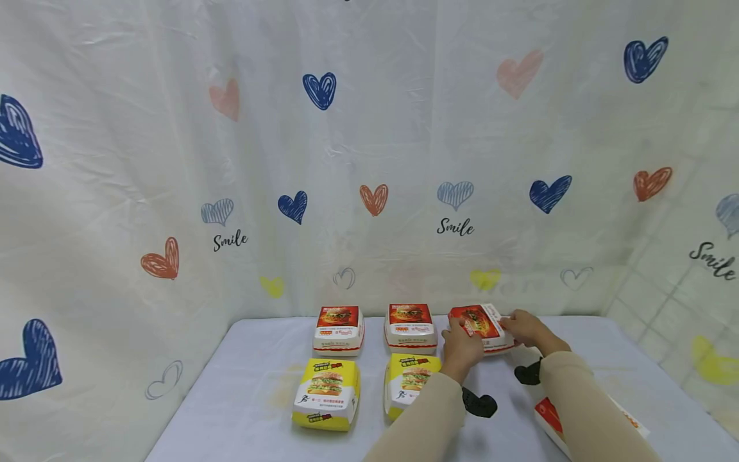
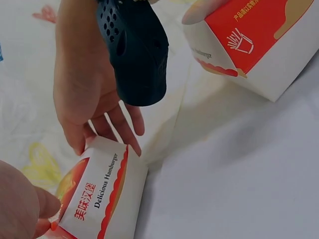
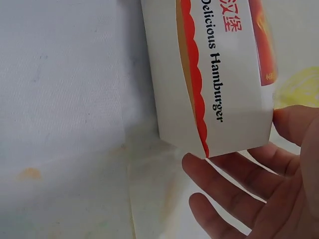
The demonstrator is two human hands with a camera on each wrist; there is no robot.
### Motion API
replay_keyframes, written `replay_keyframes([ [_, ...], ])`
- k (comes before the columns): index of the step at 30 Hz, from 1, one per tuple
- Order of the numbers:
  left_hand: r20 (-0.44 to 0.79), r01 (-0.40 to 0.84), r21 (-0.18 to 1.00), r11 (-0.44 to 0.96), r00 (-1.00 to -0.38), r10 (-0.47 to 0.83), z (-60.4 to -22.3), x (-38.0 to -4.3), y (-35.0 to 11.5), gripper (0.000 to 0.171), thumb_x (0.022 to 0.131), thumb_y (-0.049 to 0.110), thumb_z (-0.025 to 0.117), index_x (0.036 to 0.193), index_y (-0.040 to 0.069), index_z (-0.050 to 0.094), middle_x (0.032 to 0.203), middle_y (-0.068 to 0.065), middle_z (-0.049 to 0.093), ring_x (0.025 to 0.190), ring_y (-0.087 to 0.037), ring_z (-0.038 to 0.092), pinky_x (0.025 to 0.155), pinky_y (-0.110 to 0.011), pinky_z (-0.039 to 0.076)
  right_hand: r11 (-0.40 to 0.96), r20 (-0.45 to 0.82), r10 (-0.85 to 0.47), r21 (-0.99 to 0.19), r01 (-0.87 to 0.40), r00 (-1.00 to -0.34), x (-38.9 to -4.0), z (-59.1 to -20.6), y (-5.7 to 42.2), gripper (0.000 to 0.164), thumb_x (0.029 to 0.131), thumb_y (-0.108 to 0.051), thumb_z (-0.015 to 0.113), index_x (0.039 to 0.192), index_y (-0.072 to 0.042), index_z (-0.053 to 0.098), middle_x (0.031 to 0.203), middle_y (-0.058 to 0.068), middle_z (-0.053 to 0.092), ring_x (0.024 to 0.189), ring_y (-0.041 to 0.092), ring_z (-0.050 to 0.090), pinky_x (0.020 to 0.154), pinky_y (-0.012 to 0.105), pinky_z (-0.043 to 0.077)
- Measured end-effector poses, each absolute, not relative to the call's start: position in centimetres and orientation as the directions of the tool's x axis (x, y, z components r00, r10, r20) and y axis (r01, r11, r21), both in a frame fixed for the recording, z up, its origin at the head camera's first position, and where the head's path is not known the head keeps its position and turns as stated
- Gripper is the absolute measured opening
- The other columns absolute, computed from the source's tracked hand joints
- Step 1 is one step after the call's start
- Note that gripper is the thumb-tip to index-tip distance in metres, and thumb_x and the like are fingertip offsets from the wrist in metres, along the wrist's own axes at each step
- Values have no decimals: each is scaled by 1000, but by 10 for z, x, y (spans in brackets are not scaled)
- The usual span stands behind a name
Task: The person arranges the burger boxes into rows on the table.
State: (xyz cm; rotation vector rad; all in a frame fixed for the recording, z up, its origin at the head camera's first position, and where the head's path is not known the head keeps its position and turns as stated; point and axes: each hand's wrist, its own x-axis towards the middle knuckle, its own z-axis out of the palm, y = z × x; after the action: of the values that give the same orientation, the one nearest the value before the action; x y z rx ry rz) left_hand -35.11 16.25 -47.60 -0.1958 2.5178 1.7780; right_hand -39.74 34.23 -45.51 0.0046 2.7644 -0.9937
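Observation:
A red-and-white hamburger box (image 1: 484, 325) sits at the back right of the table, slightly turned, between both hands. My left hand (image 1: 462, 351) grips its near left edge, and its fingers (image 2: 45, 203) show at the box's corner in the left wrist view. At the opposite end, my right hand (image 1: 530, 330) holds the box with thumb and fingers. The right wrist view shows the thumb (image 3: 294, 122) at the upper edge and other fingers spread by the end wall, under the printing "Delicious Hamburger". The box's far side is hidden.
Two red-topped hamburger boxes (image 1: 339, 330) stand in the back row to the left. Two yellow hamburger boxes (image 1: 326, 394) are in front of them, one partly behind the left arm. Another red-and-white box (image 2: 249, 55) lies near the right forearm. A heart-printed curtain (image 1: 369, 128) closes off the back.

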Motion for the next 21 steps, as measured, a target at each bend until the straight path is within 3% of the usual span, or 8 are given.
replay_keyframes([
  [5,-110,-141,934,327,-988,-112,-477,-351,164,33,93,11,65,123,17,52,116,-16,51,101,-33,55,91,-55,49,733,-220,-71,-673,98,-973,-400,-457,345,39,105,-23,43,118,14,42,109,30,56,86,31,62,81,55,56],
  [9,-95,-138,927,348,-986,-136,-481,-353,168,33,93,12,66,123,18,52,114,-16,53,101,-33,57,91,-56,49,716,-234,-78,-690,109,-969,-401,-454,343,47,106,-17,39,140,14,29,130,41,46,95,38,64,86,56,56],
  [14,-118,-172,924,342,-978,-171,-479,-350,170,50,95,18,66,139,5,45,124,-23,52,113,-40,57,101,-61,47,694,-239,-115,-714,94,-964,-409,-457,349,57,104,-13,41,151,9,19,144,45,35,117,49,56,90,61,54],
  [17,-160,-208,932,298,-971,-178,-477,-346,172,63,96,20,68,145,-4,38,132,-29,48,120,-45,54,107,-64,42,691,-222,-127,-719,74,-967,-412,-459,351,60,101,-8,42,154,7,17,143,45,35,118,47,53,82,53,56],
  [21,-169,-214,947,239,-966,-197,-478,-342,175,63,95,21,69,142,-7,39,130,-30,48,117,-47,54,106,-65,42,691,-206,-141,-721,53,-968,-409,-457,350,63,99,-4,40,156,6,16,139,44,38,105,35,55,69,36,51],
])
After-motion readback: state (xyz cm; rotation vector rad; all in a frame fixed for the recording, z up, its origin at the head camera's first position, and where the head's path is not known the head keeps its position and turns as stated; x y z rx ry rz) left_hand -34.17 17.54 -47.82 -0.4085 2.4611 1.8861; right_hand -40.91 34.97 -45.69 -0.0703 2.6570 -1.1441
